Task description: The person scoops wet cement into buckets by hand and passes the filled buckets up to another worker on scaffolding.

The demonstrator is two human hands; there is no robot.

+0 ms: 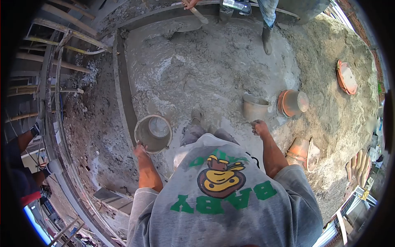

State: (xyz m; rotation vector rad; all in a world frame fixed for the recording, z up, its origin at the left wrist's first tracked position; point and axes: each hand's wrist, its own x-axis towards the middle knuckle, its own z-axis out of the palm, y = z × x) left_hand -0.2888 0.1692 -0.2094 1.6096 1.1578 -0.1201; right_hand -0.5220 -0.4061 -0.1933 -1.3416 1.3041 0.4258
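Note:
My left hand (141, 148) is closed at the near-left rim of a mud-coated bucket (142, 136). That bucket's mouth faces up toward me, and grey residue coats its inside. My right hand (259, 128) has its fingers curled together, just on the near side of a second grey-smeared bucket (255, 109). Whether those fingers hold its handle or anything else is hidden. Wet grey concrete mix (205, 70) spreads around my boots and both buckets.
An orange bucket (287, 103) lies tipped at right, with more stacked buckets (298, 150) nearer me. An orange basin (346, 77) rests on the sand pile (329, 45). A low wall (123, 82) edges the mix at left. Another person's boot (267, 40) and a wooden tool handle (195, 13) are ahead.

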